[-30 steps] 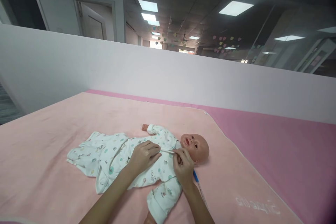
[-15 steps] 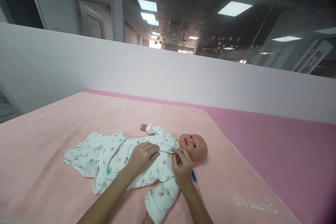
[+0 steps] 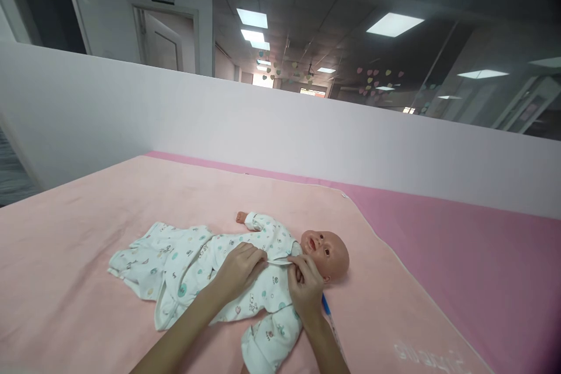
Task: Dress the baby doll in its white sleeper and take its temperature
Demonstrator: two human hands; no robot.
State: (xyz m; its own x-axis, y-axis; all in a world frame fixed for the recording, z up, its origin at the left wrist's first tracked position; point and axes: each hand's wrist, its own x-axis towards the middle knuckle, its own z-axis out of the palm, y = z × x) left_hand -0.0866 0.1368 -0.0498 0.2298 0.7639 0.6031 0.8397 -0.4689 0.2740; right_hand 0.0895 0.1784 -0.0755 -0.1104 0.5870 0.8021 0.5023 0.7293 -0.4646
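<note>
white patterned romper (image 3: 193, 260) clothes a baby doll (image 3: 328, 250) lying face-up at lower centre of the frame on a pink blanket (image 3: 87, 228). left hand (image 3: 239, 272) and right hand (image 3: 307, 287) each pinch the romper's front edge at the chest (just below the chin), fingers closed on the cloth.

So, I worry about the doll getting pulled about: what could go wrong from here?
Both the left hand and right hand pinch the romper front by the collar. A tug could shift the doll's head or let the edges slip apart. The blue pen-like thing beside the right wrist might get knocked away.
</note>
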